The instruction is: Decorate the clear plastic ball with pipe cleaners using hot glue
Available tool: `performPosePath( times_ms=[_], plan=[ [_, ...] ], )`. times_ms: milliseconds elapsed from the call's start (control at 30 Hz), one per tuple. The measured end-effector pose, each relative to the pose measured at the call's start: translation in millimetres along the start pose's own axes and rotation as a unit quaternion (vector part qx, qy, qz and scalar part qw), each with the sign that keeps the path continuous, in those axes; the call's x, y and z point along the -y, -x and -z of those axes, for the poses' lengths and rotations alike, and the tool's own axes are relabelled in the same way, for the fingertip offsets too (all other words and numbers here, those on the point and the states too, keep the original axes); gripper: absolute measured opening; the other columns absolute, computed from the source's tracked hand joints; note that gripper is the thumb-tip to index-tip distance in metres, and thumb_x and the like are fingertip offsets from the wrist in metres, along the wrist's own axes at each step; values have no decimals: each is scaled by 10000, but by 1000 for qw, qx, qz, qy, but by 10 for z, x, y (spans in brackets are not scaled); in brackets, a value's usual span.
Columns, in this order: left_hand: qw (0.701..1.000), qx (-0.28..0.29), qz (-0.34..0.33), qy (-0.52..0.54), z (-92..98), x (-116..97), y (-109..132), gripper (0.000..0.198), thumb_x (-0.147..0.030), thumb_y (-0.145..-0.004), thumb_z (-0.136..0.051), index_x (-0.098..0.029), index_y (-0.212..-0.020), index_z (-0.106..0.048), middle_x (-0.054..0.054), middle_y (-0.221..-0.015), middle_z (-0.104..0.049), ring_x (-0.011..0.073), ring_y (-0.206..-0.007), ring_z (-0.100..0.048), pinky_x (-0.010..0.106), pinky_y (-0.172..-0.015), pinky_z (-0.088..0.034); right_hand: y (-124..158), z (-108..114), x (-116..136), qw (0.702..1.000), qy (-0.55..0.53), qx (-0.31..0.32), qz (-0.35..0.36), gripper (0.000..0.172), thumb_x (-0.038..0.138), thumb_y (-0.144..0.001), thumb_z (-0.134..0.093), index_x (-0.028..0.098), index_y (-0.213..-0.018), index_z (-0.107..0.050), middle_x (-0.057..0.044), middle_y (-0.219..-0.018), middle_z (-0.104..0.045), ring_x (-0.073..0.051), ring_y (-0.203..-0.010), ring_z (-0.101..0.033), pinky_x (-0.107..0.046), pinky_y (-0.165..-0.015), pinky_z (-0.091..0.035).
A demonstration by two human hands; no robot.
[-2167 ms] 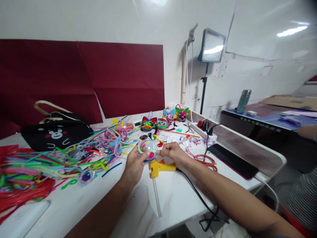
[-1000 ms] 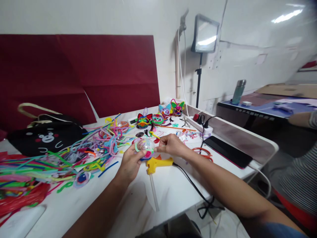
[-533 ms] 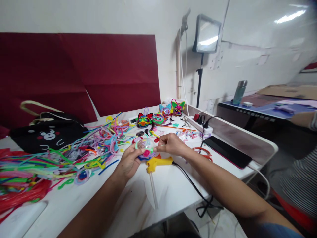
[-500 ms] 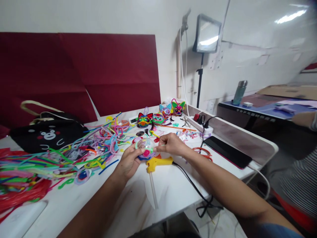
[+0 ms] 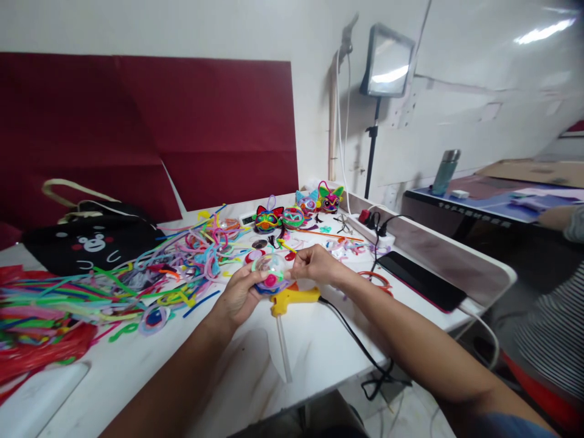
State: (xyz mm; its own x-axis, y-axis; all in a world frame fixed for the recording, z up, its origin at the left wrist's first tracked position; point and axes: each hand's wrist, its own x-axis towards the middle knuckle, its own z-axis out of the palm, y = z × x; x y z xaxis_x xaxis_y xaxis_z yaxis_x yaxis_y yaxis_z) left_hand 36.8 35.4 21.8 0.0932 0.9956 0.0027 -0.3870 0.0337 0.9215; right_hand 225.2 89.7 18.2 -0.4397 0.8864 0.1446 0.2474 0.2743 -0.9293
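My left hand is closed round the left side of a clear plastic ball trimmed with coloured pipe cleaners and a pink-red spot at its front. At the ball's right edge, my right hand is pinched, thumb against fingers. Whatever lies in that pinch is too small to make out. Just below the ball, a yellow hot glue gun rests on the table, a clear glue stick poking out toward me.
Loose pipe cleaners cover the table's left, near a black bag. Finished-looking decorated balls stand at the back. On the right lie a phone and a power strip. A person's striped sleeve shows at far right.
The view has shifted slightly, moving the scene a little to the right. Both hands stay at the ball, which appears tilted a little differently.
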Motion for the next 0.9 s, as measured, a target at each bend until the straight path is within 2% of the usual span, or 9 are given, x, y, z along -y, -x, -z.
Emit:
performPosePath(
  times_ms=[200,433,633,733,900],
  plan=[
    [1000,0,8,25,-7,3,-3,182,-134,-548,-781,-155,-583,-604,17,-621,-661,153,-599,-601,304,-652,-517,35,-10,57,997,-67,23,-27,367,406,-490,-833,149,-546,-576,50,-515,-529,-62,-482,-397,-213,-469,-292],
    [998,-28,26,44,5,3,-2,154,-116,-543,-773,-146,-610,-638,22,-646,-676,149,-621,-605,309,-667,-530,57,-11,110,990,-118,43,-66,253,288,-495,-810,145,-556,-610,56,-491,-542,-69,-477,-432,-212,-476,-314],
    [998,-12,30,56,19,15,-3,143,-110,-556,-774,-139,-624,-651,28,-648,-682,151,-622,-613,292,-656,-534,45,-6,109,988,-127,47,-79,98,186,-551,-726,141,-568,-641,53,-489,-564,-63,-467,-425,-206,-474,-294],
    [998,-10,29,62,16,11,-5,146,-96,-561,-764,-138,-605,-631,34,-658,-686,156,-629,-617,299,-662,-538,42,-1,104,987,-129,46,-80,114,186,-545,-740,139,-568,-639,58,-489,-558,-60,-475,-426,-204,-480,-300],
    [997,-15,25,68,9,-9,1,138,-60,-570,-737,-127,-601,-620,29,-621,-668,145,-602,-606,290,-659,-538,34,22,81,989,-111,53,-81,256,267,-500,-823,136,-563,-612,69,-478,-530,-55,-462,-406,-204,-468,-289]
  ],
)
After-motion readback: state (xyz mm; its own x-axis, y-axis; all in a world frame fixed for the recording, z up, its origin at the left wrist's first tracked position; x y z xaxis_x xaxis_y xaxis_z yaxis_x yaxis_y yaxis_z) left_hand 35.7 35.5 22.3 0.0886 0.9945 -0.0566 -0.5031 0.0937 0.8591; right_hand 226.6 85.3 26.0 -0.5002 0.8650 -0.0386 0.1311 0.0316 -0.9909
